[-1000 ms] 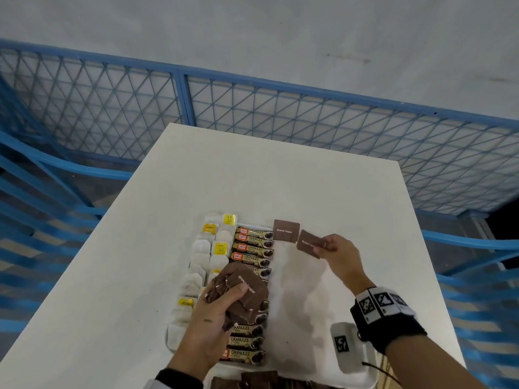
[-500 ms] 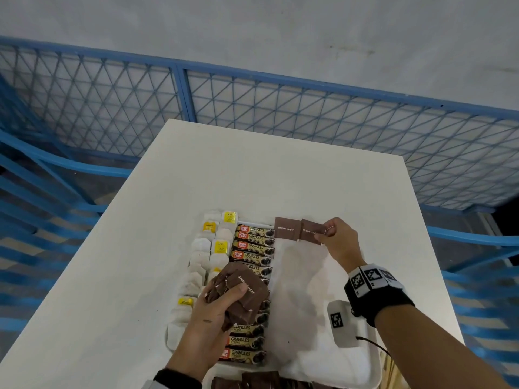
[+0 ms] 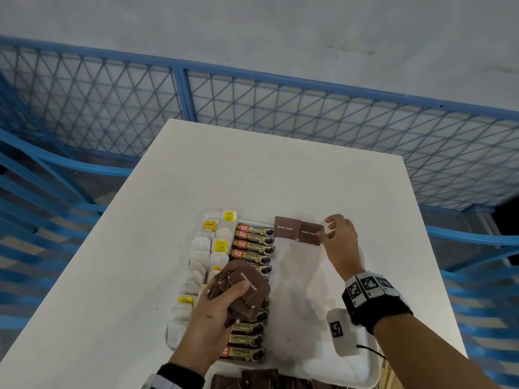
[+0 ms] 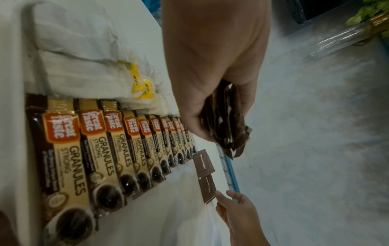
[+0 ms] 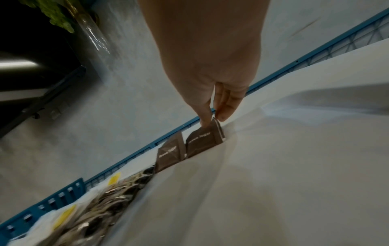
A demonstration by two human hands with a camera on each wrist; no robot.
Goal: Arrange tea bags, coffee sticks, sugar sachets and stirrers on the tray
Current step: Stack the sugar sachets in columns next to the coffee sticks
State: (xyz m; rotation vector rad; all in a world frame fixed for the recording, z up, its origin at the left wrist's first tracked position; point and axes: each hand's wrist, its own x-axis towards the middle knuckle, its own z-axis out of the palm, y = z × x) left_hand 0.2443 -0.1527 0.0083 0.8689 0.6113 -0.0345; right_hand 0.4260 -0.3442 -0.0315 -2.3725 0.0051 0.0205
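A white tray (image 3: 303, 276) lies on a white table (image 3: 252, 169). Tea bags (image 3: 200, 245) fill its left column and coffee sticks (image 3: 252, 242) the column beside them. One brown sugar sachet (image 3: 286, 227) lies flat at the tray's far edge. A second sachet (image 3: 309, 234) lies just right of it, slightly overlapping. My right hand (image 3: 327, 228) pinches that second sachet's right edge (image 5: 202, 143), which is a little lifted. My left hand (image 3: 224, 301) hovers over the coffee sticks and grips a bundle of brown sugar sachets (image 3: 250, 287). No stirrers are visible.
More brown sachets (image 3: 252, 380) lie at the near edge of the view. A white tagged box (image 3: 341, 332) hangs below my right wrist over the tray. A blue mesh fence (image 3: 280, 113) stands behind and beside the table.
My right hand carried the second sachet forward and left and set it down beside the first one. My left hand has stayed in place with its bundle.
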